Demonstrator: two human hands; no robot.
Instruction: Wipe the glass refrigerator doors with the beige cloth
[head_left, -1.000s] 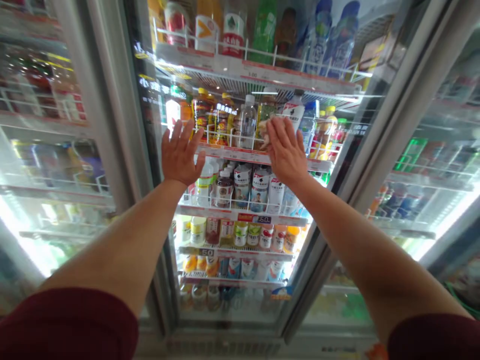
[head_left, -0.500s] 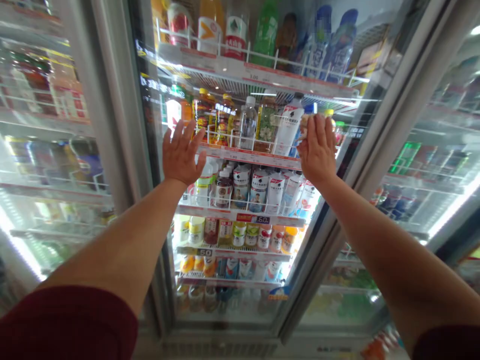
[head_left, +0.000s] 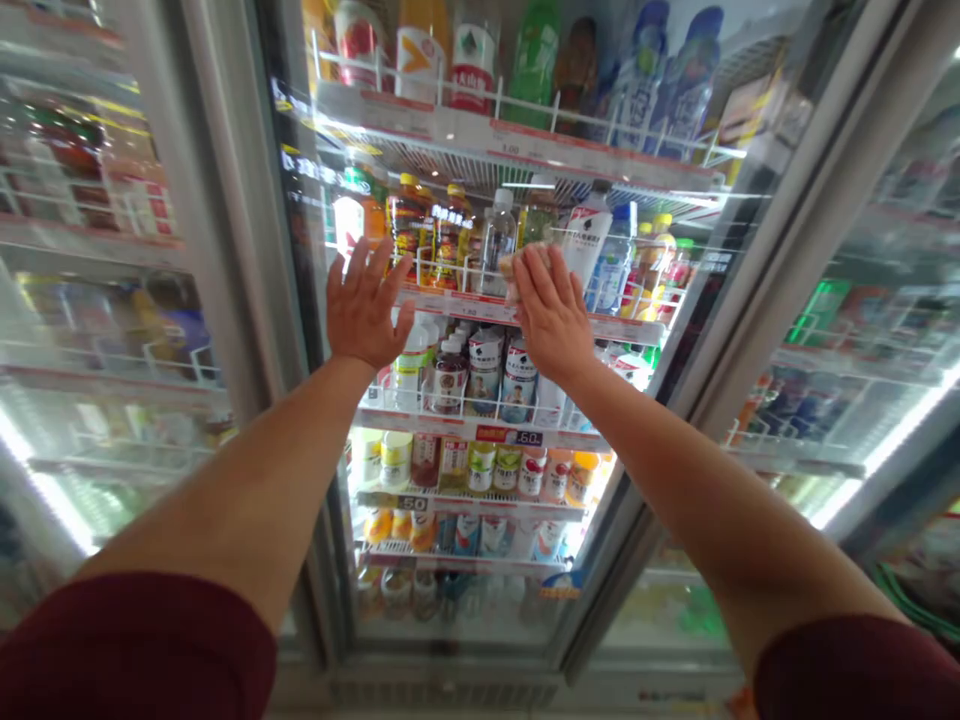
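Observation:
My left hand [head_left: 367, 312] lies flat with fingers spread against the glass door [head_left: 450, 625] of a drinks fridge, on the left side of the pane. Under my right hand [head_left: 553, 318] is a crumpled pale cloth [head_left: 511, 272], pressed to the glass near the middle of the pane. Only the cloth's edges show past the fingers. Behind the glass, a clear bottle [head_left: 498, 235] and a white-labelled bottle [head_left: 587, 232] stand on the shelf at hand height.
Metal door frames [head_left: 225, 230] run up both sides of the pane. More glass-fronted fridge sections flank it, such as the blurred left one with bottles [head_left: 135, 180]. Wire-fronted shelves with price strips [head_left: 555, 160] hold rows of drinks inside.
My right hand has slid left across the glass with the cloth, from near the right frame to the middle. The left hand stays in place.

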